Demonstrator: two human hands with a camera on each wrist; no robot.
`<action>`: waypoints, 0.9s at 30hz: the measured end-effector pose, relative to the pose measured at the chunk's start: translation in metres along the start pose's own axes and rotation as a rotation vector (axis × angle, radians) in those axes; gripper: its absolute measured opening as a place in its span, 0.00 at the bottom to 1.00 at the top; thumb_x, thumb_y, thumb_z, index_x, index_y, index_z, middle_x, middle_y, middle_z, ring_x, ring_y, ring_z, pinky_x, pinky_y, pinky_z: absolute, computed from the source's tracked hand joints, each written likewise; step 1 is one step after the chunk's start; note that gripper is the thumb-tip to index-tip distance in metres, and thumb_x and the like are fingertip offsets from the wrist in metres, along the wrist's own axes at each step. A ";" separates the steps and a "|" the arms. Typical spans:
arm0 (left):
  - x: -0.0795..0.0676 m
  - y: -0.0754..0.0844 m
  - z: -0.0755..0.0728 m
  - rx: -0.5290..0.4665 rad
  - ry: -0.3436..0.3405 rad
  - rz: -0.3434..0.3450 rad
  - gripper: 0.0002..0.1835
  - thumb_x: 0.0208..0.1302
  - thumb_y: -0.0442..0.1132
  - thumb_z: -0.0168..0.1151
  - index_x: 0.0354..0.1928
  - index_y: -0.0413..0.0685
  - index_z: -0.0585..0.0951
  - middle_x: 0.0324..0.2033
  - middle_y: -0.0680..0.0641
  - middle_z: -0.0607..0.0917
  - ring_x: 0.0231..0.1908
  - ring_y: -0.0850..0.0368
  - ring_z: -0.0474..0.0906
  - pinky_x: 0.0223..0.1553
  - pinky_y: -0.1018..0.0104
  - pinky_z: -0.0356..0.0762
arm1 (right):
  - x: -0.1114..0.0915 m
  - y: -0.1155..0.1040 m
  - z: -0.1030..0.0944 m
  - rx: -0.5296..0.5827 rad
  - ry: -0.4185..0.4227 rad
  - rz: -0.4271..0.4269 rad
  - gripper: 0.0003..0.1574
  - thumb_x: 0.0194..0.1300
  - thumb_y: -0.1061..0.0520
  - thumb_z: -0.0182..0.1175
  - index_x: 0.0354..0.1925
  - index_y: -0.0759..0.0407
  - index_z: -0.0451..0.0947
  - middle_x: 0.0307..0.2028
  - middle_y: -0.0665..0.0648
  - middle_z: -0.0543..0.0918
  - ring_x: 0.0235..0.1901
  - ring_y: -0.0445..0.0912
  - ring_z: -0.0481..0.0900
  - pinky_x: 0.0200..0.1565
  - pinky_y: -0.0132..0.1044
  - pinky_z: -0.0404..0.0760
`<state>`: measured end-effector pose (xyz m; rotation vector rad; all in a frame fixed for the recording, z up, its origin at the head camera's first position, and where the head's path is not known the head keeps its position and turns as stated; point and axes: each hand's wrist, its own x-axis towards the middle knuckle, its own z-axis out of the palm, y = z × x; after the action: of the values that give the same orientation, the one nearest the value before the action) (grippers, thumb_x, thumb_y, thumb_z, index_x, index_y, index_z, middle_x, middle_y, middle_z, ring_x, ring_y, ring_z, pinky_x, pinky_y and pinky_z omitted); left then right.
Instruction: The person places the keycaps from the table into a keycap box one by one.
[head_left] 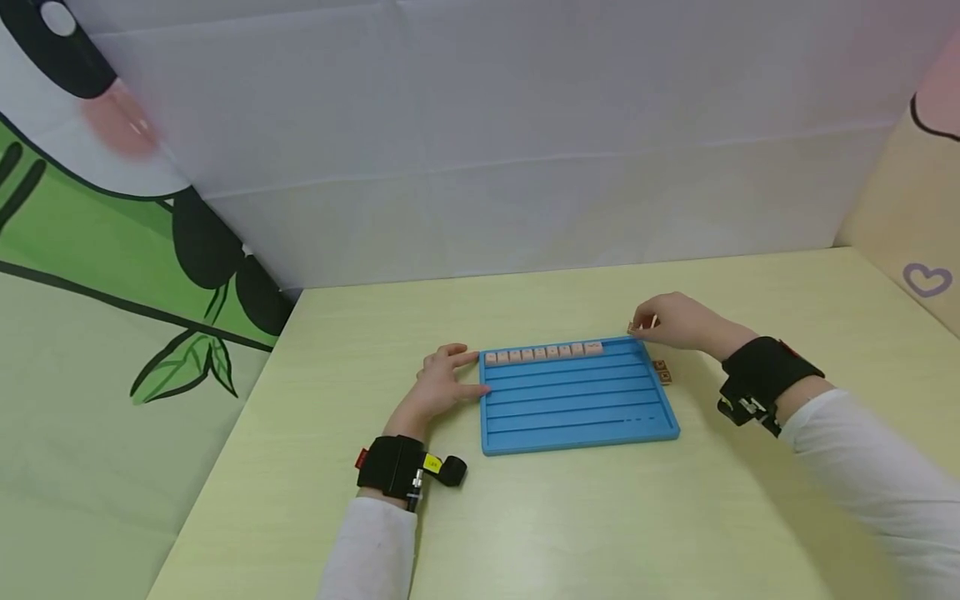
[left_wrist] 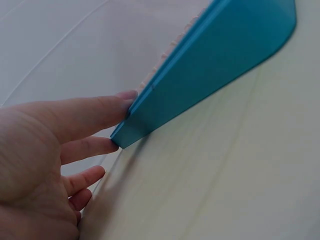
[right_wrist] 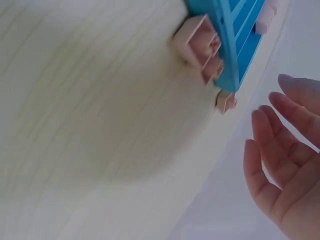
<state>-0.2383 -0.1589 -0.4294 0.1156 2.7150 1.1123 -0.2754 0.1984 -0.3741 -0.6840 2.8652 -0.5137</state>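
Note:
A blue ridged tray (head_left: pixel 573 400) lies on the table, with a row of several pale pink keycaps (head_left: pixel 551 352) in its top groove. My left hand (head_left: pixel 437 383) touches the tray's left side with thumb and fingertip, the fingers fairly straight. In the left wrist view the thumb (left_wrist: pixel 95 115) rests against the tray's rim (left_wrist: pixel 155 90). By the upper right corner is my right hand (head_left: pixel 682 322), its fingers loosely bent. The right wrist view shows a loose keycap (right_wrist: pixel 226 101) by that corner, apart from the right hand's fingers (right_wrist: pixel 272 145), and nothing in their grasp.
Two more loose keycaps (head_left: pixel 662 372) lie against the tray's right edge, hollow side showing in the right wrist view. The pale yellow table (head_left: pixel 547 525) meets a light backdrop (head_left: pixel 525 225) behind, and a printed panel (head_left: pixel 915 217) stands to the right.

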 end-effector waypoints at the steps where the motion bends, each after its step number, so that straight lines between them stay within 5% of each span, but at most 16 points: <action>1: 0.000 0.000 0.000 -0.002 -0.001 -0.004 0.38 0.51 0.47 0.70 0.65 0.46 0.70 0.69 0.45 0.59 0.68 0.42 0.49 0.62 0.42 0.54 | -0.002 0.004 -0.001 0.004 -0.013 0.011 0.10 0.61 0.58 0.59 0.37 0.64 0.81 0.31 0.56 0.80 0.31 0.48 0.73 0.34 0.40 0.74; 11: 0.001 -0.002 -0.001 0.003 0.009 0.003 0.38 0.51 0.47 0.70 0.65 0.46 0.70 0.69 0.45 0.59 0.68 0.42 0.49 0.62 0.42 0.55 | -0.014 0.021 0.003 0.052 -0.189 0.002 0.12 0.62 0.55 0.59 0.40 0.62 0.82 0.32 0.52 0.80 0.32 0.45 0.73 0.34 0.37 0.72; 27: -0.002 0.003 -0.004 0.006 0.005 0.001 0.38 0.51 0.47 0.70 0.65 0.46 0.70 0.69 0.45 0.59 0.69 0.42 0.49 0.62 0.42 0.54 | -0.014 0.018 0.008 0.067 -0.250 0.029 0.12 0.62 0.58 0.58 0.41 0.65 0.81 0.32 0.53 0.79 0.33 0.46 0.72 0.36 0.37 0.73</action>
<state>-0.2369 -0.1599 -0.4248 0.1154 2.7229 1.1065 -0.2687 0.2174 -0.3870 -0.6455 2.6090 -0.4798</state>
